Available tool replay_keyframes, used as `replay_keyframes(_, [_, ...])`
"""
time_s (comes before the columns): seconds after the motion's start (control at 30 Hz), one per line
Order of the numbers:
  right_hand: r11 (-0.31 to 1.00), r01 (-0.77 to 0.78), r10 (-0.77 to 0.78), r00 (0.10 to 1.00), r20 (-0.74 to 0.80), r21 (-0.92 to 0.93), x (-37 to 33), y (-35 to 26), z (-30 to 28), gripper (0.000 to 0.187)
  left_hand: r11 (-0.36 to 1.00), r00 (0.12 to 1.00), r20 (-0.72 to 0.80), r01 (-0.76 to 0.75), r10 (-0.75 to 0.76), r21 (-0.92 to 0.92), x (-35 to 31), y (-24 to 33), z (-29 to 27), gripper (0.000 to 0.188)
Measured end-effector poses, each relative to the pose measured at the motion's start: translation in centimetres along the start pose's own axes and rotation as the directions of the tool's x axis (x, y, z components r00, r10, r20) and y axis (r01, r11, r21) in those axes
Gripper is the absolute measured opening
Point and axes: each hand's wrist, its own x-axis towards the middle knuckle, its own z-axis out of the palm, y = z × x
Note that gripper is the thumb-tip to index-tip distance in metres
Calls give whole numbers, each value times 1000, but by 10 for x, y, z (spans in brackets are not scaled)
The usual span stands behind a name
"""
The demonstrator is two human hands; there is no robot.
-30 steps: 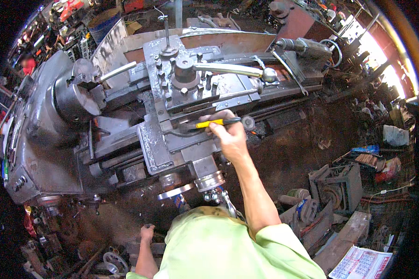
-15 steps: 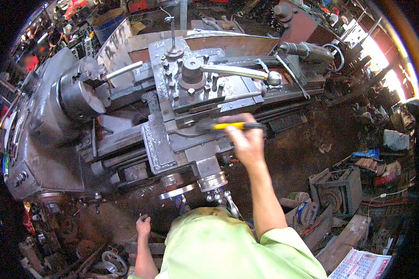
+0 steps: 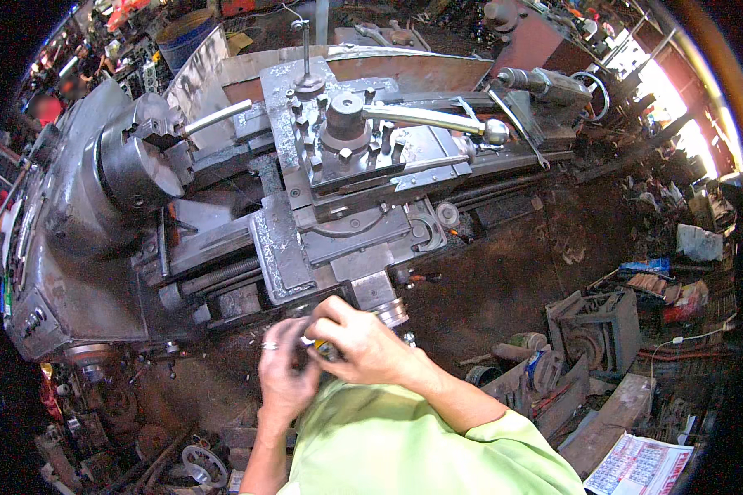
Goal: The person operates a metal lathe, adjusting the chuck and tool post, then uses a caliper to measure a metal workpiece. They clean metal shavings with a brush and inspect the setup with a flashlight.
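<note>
My right hand is closed in front of my body, beside the near side of a metal lathe carriage. Between its fingers shows a yellow piece of the brush; its bristles are hidden. Close against it, my left hand is raised with bent fingers, smeared by motion, so I cannot make out whether it holds anything. A ring is on one of its fingers. Beyond the hands, the tool post with its long silver lever stands on the cross slide, sprinkled with bright metal chips.
At the left is the lathe chuck on its headstock; the tailstock is at the far right. A blue bucket stands behind. To the right lie a square metal housing, a wooden plank and a printed sheet.
My right hand has drawn the brush back from the carriage toward my body. My left hand has risen from low on the left to meet it. The carriage top is now uncovered.
</note>
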Motion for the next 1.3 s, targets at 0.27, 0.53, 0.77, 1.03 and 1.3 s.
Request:
replay_keyframes(0.27, [988, 39, -39, 999, 1, -149, 22, -27, -58, 43, 991, 994, -94, -64, 53, -114, 44, 4, 20, 22])
replay_keyframes(0.53, [595, -369, -242, 765, -597, -714, 99, -14, -205, 26, 975, 912, -349, -219, 214, 24, 153, -15, -24, 23])
replay_keyframes(0.77, [158, -508, -87, 847, -525, -847, 114, 38, -192, 38, 970, 855, -475, -120, 208, 210, 215, -28, -5, 20])
replay_keyframes(1.03, [107, -553, -103, 820, -563, -826, 119, 35, -191, 34, 948, 871, -373, -293, 319, 126, 216, -28, -18, 19])
replay_keyframes(1.3, [238, -470, -144, 848, -510, -850, 109, 31, -194, 29, 893, 820, -355, -389, 448, 228, 201, -35, -3, 21])
